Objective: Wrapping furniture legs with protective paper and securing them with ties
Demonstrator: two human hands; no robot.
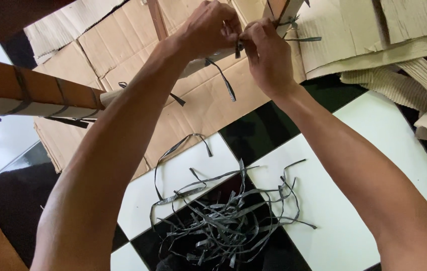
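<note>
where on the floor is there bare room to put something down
The white tile right of the strap pile, below the cardboard scraps, is bare apart from the right forearm above it. A smaller bare strip of white tile lies between the flat cardboard and the pile. The middle, under the straps, is crowded.

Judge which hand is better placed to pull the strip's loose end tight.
Left, probably. The left hand pinches the dark strip where its free tail hangs below, toward the cardboard sheet. The right hand presses at the knot by the wooden piece, steadying it.
</note>
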